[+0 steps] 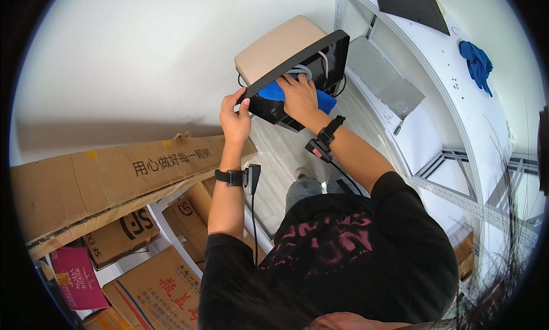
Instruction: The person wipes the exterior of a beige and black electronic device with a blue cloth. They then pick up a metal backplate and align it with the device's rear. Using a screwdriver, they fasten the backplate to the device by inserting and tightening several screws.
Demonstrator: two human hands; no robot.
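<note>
Under the right hand [300, 96], whose grip cannot be told, lies a blue cloth [326, 102] in the open side of the beige-and-black case [280, 47]; the left hand [235, 116] clamps its rim [294, 62], whose long edge slants up rightward.

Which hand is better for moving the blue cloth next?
Probably the right hand: it's on the blue cloth. The left hand is busy gripping the black rim near a corner.
</note>
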